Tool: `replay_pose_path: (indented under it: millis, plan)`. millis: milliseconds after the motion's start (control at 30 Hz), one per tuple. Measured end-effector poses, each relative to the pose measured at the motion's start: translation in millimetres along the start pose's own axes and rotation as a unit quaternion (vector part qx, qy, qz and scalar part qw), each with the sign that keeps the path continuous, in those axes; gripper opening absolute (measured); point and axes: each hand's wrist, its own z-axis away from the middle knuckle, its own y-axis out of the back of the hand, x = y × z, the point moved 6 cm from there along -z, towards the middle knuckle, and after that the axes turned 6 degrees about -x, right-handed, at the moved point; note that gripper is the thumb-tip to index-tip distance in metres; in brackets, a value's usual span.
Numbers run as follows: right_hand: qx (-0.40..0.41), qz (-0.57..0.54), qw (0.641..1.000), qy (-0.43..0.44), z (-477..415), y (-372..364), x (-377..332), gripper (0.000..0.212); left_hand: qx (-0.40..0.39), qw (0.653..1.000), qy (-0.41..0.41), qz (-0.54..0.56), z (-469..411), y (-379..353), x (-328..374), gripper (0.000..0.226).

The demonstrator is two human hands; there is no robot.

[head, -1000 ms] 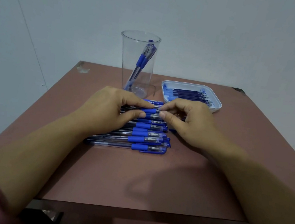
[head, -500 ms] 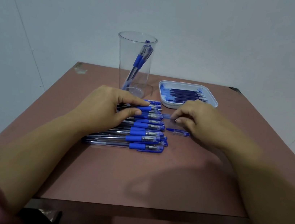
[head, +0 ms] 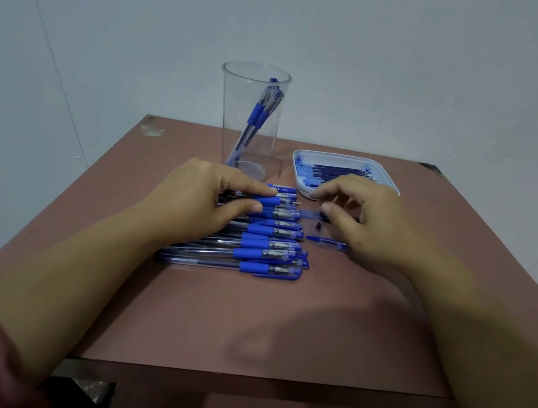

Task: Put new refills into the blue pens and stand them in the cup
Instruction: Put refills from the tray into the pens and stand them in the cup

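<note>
Pinches a pen [head: 275,201] in the row before the cup [head: 249,125] with left hand [head: 199,201], curls right hand [head: 371,225] at its tip (hold unclear), mid-dismantling; likely needs a refill [head: 334,171] from the tray [head: 336,156] next.

No readable text. Just a short line of white print along the blue end of the rearmost pen [head: 279,188] in the row, too small and blurred to make out as letters or numbers.
</note>
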Motion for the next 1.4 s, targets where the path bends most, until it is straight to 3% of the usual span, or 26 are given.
replay_pose_path:
  millis: [233,533,667,833,1400]
  plan:
    - [0.041,-0.035,0.997,0.062,-7,-15,-14,0.015,0.001,1.000,-0.011,-0.004,-1,0,5,0.032]
    - [0.050,-0.086,0.994,0.045,-3,-9,-5,0.011,-0.001,1.000,-0.008,0.003,-1,-1,3,0.033]
    - [0.025,-0.068,0.996,0.056,-6,-15,-10,0.017,-0.002,1.000,-0.009,-0.002,-1,0,5,0.035]
    - [0.060,-0.070,0.995,0.041,-4,-9,-2,0.012,-0.001,1.000,-0.002,0.000,-1,-1,1,0.028]
    - [0.052,-0.023,0.997,0.060,-3,-7,0,0.017,-0.007,1.000,-0.006,-0.004,-1,-1,4,0.034]
